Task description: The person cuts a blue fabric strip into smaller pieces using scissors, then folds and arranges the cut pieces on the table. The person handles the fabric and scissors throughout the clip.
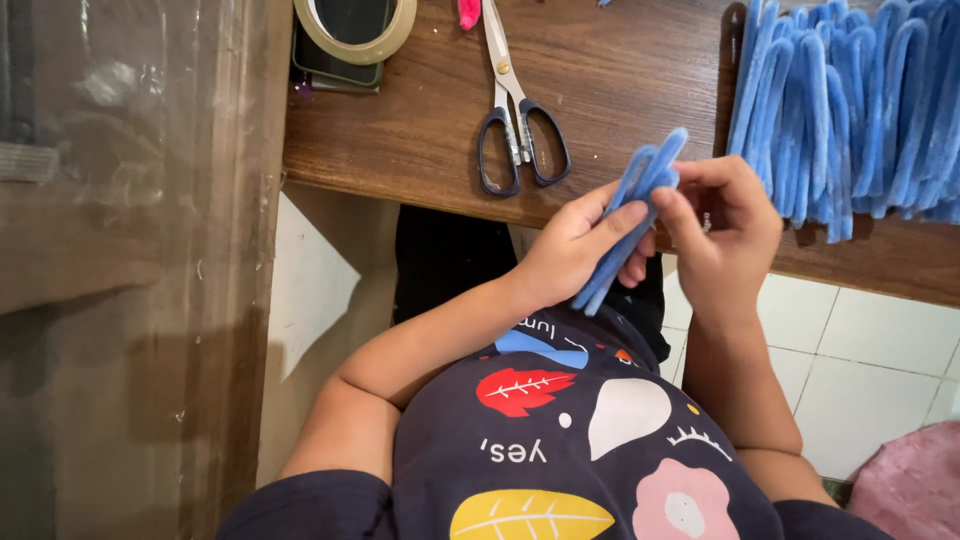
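Pinching folded blue stems (632,222) at frame centre, left hand (573,250) and right hand (722,225) both closed on them, fingertips partly hidden, stem pile (850,110) cut off upper right, scissors (515,110) on tabletop (620,80).

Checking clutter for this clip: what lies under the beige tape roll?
Under the beige tape roll lies a dark flat phone-like slab on the brown wooden table; most of it is covered.

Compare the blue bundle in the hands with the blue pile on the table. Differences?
The bundle is small, a few folded fuzzy stems; the pile holds many more. The bundle is off the table, gripped between the left hand and right hand; the pile lies untouched on the wood. The bundle tilts diagonally; the pile's loops lie side by side. Both share the same blue, fuzzy, bent-over look.
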